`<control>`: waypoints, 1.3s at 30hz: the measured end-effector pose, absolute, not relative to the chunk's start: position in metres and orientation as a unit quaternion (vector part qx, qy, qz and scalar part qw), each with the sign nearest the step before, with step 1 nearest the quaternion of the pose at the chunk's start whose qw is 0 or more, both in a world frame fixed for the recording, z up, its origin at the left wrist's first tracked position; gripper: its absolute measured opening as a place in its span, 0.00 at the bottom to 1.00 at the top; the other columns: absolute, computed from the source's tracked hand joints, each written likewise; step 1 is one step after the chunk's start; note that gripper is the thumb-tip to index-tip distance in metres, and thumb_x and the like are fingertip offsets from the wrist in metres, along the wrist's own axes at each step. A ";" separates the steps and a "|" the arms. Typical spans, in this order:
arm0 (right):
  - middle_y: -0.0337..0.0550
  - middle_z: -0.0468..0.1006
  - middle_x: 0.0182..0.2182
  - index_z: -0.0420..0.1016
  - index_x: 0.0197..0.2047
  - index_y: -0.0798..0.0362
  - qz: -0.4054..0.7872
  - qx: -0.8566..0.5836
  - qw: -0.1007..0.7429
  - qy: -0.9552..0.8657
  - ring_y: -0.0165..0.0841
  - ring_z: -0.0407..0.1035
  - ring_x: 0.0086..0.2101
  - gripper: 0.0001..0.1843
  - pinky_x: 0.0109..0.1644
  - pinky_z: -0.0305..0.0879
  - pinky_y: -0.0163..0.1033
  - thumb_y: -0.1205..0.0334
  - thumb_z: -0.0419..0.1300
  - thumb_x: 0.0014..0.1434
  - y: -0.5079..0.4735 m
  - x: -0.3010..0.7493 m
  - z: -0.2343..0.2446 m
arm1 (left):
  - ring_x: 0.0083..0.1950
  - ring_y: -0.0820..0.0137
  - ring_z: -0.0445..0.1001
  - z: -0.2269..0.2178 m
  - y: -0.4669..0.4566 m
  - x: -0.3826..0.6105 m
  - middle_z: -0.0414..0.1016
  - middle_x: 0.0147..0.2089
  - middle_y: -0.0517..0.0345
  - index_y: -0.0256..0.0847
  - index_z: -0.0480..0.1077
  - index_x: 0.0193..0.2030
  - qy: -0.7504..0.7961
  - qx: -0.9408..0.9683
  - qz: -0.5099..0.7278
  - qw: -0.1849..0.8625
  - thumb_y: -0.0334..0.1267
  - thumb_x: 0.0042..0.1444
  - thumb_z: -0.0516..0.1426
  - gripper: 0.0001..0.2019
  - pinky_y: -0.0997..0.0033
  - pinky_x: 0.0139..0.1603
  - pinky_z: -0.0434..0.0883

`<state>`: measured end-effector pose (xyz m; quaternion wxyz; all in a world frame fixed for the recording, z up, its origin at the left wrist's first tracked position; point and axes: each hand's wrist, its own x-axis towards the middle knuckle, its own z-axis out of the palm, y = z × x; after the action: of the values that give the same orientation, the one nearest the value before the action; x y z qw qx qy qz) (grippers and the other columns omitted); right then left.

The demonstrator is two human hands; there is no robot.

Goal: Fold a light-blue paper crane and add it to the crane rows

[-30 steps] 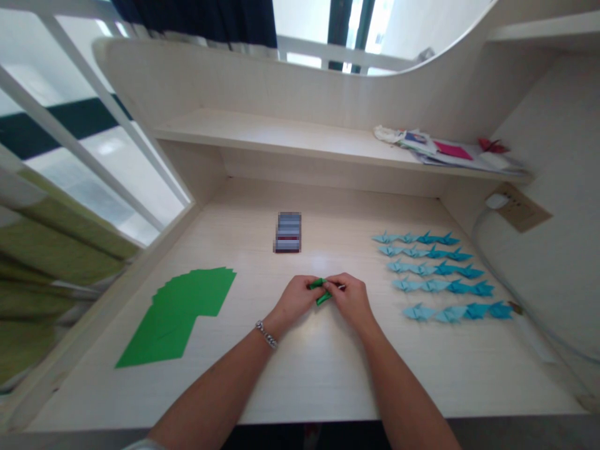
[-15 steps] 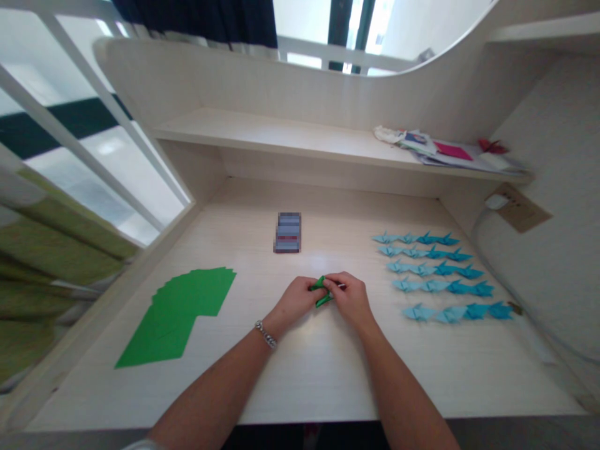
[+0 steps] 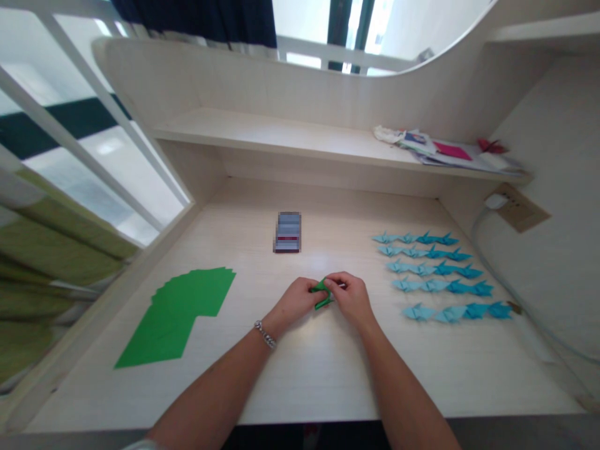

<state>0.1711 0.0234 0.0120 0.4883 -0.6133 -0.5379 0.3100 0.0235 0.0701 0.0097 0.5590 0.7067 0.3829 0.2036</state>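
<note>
A small piece of folded green paper (image 3: 321, 294) is pinched between both my hands just above the middle of the pale wooden desk (image 3: 300, 381). My left hand (image 3: 295, 302), with a silver bracelet at the wrist, grips its left side with closed fingers. Closed on the paper's right side, my right hand (image 3: 352, 299) has its fingertips meeting the left hand's. Most of the paper is hidden by my fingers.
A fanned stack of green paper sheets (image 3: 180, 311) lies at the left. Several blue origami cranes (image 3: 438, 274) stand in rows at the right. A phone (image 3: 287, 232) lies beyond my hands. Papers (image 3: 445, 152) rest on the shelf; a socket with cable (image 3: 501, 203) is on the right wall.
The green paper has been folded in tighter between my fingertips; less of it sticks out. Both hands stay in about the same place.
</note>
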 end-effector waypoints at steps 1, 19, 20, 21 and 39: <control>0.43 0.80 0.31 0.78 0.33 0.53 0.310 -0.614 0.488 -0.537 0.35 0.72 0.32 0.09 0.36 0.68 0.37 0.60 0.59 0.52 0.023 0.171 0.012 | 0.25 0.71 0.64 0.010 0.070 0.024 0.68 0.21 0.58 0.33 0.73 0.23 0.382 0.707 0.204 0.559 0.40 0.49 0.54 0.13 0.73 0.27 0.60; 0.44 0.79 0.34 0.77 0.37 0.53 0.326 -0.605 0.507 -0.520 0.35 0.73 0.34 0.10 0.40 0.70 0.39 0.60 0.59 0.52 0.028 0.172 0.000 | 0.43 0.64 0.75 0.004 0.077 0.026 0.79 0.42 0.49 0.36 0.77 0.41 0.420 0.595 0.360 0.583 0.36 0.46 0.60 0.14 0.66 0.47 0.70; 0.44 0.80 0.33 0.77 0.37 0.53 0.330 -0.606 0.504 -0.520 0.35 0.73 0.34 0.10 0.40 0.70 0.39 0.60 0.59 0.52 0.028 0.172 -0.001 | 0.43 0.63 0.75 0.003 0.078 0.026 0.78 0.43 0.49 0.36 0.77 0.41 0.427 0.587 0.366 0.583 0.36 0.45 0.61 0.15 0.65 0.48 0.70; 0.44 0.80 0.33 0.77 0.37 0.53 0.333 -0.607 0.502 -0.519 0.35 0.73 0.34 0.10 0.41 0.70 0.40 0.61 0.59 0.52 0.029 0.172 -0.002 | 0.44 0.63 0.75 0.002 0.078 0.026 0.78 0.44 0.48 0.35 0.77 0.41 0.431 0.581 0.368 0.583 0.35 0.45 0.61 0.15 0.65 0.48 0.70; 0.43 0.81 0.31 0.80 0.37 0.53 0.337 -0.620 0.491 -0.511 0.36 0.74 0.31 0.11 0.37 0.71 0.39 0.63 0.59 0.50 0.026 0.170 -0.002 | 0.46 0.60 0.75 0.003 0.078 0.025 0.78 0.44 0.47 0.34 0.77 0.42 0.436 0.585 0.360 0.582 0.30 0.43 0.60 0.16 0.59 0.51 0.69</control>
<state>0.1704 0.0262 -0.0021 0.4910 -0.6204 -0.5106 0.3367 0.0253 0.0778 0.0035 0.5818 0.5851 0.4355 0.3599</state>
